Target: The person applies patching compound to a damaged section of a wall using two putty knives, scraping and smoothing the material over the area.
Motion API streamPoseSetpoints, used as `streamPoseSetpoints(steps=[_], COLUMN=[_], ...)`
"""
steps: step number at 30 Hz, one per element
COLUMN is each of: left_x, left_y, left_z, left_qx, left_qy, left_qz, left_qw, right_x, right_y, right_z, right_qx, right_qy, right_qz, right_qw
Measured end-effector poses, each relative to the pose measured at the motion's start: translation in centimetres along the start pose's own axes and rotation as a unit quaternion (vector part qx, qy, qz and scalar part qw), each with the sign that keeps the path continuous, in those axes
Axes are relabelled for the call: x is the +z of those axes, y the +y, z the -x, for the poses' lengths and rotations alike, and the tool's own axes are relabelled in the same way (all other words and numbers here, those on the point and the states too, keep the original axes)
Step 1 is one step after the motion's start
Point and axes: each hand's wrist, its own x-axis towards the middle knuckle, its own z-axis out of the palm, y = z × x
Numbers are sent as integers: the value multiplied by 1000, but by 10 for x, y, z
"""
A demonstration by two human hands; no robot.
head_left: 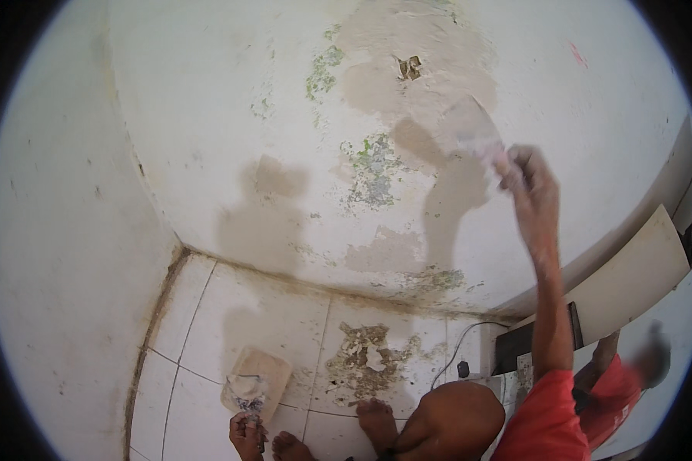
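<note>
My right hand (532,175) is raised before the wall, its fingers closed round the handle of a wide putty knife (473,132). The blade, smeared by motion, is over or against a damp beige patch of filler (373,88) on the white wall (200,115). Low at the left, my left hand (246,434) grips a second putty knife (247,403) loaded with whitish filler. That knife overlaps a beige rectangular tray or board (273,369); whether the two touch I cannot tell.
A hole (409,67) breaks the filler patch. Green-grey peeling paint (373,173) lies below. Plaster crumbs (365,361) litter the floor tiles (207,338) near my bare feet. At right are a dark cable (461,342), a leaning pale panel (630,269) and a mirror-like surface (673,307) with a red-sleeved reflection.
</note>
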Motion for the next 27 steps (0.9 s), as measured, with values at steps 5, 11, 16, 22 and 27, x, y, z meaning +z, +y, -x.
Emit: streamPoseSetpoints(steps=[5,11,16,22,27], left_x=[-36,7,27,0,2], left_y=[-51,50,81,84,75], left_z=[-13,-6,1,21,17], left_qx=[50,38,23,46,49], left_qy=[36,-19,-78,-33,-21], left_qz=[-38,-21,43,-12,-37], left_qw=[997,999,996,998,998], right_x=[6,100,162,209,212], right_y=[-56,-50,-74,-87,-89], right_z=[-25,106,179,226,233], right_qx=[31,181,107,269,327], right_qy=[-87,-456,-602,-679,-697], right_qz=[-9,-217,-206,-249,-275], right_qw=[996,844,764,636,576])
